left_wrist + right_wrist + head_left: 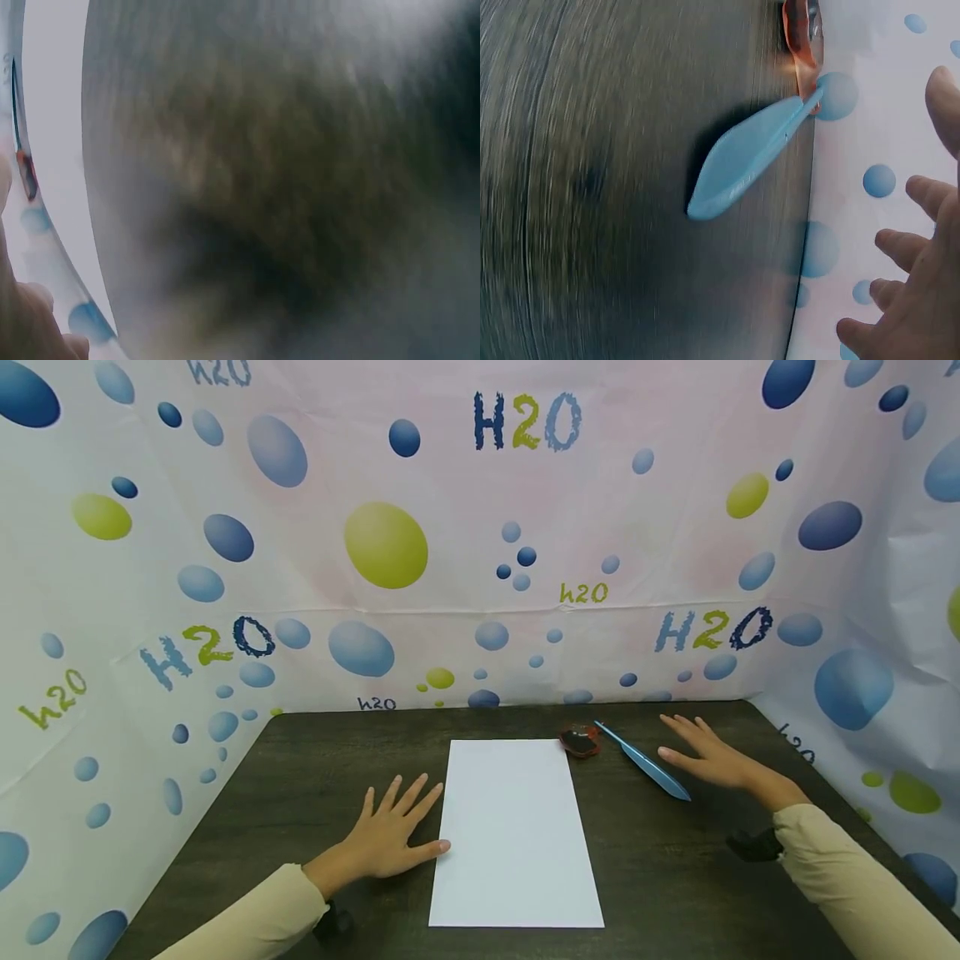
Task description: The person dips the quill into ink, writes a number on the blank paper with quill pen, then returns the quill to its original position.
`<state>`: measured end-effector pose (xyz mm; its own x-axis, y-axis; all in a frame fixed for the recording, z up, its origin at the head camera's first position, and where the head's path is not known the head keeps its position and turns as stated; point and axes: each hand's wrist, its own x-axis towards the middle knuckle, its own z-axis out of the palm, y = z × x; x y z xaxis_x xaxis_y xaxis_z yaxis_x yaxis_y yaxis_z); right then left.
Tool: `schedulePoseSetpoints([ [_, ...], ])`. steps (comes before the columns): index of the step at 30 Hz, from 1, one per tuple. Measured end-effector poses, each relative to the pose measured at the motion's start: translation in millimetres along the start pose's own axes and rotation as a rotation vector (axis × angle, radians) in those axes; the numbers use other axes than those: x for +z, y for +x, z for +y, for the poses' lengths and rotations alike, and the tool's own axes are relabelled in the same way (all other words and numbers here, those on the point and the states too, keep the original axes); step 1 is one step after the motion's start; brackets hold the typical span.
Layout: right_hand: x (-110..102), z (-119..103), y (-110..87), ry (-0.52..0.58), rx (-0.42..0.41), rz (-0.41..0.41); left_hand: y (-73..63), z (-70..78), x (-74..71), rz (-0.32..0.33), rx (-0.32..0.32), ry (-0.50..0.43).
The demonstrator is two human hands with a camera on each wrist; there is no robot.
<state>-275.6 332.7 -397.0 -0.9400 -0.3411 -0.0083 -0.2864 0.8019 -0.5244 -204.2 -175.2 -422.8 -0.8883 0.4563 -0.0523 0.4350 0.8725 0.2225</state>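
Note:
A blank white sheet of paper (513,835) lies on the dark table. Spread fingers mark my left hand (386,839) at the sheet's left side, its thumb tip over the paper's edge; whether it presses down I cannot tell. Beyond the paper's top right corner is a small reddish-brown translucent dish (581,741) with a dark middle. A light blue feather-shaped quill (647,762) lies slantwise, its thin end close to that dish. To the right of the quill, my right hand (712,756) has its fingers extended and holds nothing. The right wrist view shows the quill (746,154) apart from the fingers.
The dark wood-grain table (315,777) ends at a backdrop (480,527) printed with blue and green dots and H2O lettering, which also runs along both sides. Dark straps (753,845) show at the cuffs. Most of the left wrist view is blurred.

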Motion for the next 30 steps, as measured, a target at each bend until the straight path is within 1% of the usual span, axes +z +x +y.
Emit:
schedulePoseSetpoints([
  [8,12,-5,11.0,0.054,-0.002,-0.035,3.3,8.9,19.1,-0.052,0.035,-0.013],
  [14,22,-8,18.9,0.093,0.002,-0.049,2.4,12.9,28.6,-0.096,0.073,-0.018],
  [18,29,-8,23.1,0.111,0.001,-0.044,1.8,15.5,31.3,-0.125,0.093,-0.017],
  [21,33,-8,25.3,0.126,-0.019,-0.014,1.4,16.9,31.5,-0.15,0.099,-0.015],
  [24,37,-8,27.7,0.166,-0.059,0.02,0.9,18.0,30.9,-0.172,0.096,-0.015],
  [27,40,-8,30.4,0.222,-0.098,0.032,0.6,18.9,30.5,-0.185,0.09,-0.01],
  [30,43,-7,34.2,0.256,-0.128,0.042,1.3,19.5,30.2,-0.186,0.088,-0.005],
])
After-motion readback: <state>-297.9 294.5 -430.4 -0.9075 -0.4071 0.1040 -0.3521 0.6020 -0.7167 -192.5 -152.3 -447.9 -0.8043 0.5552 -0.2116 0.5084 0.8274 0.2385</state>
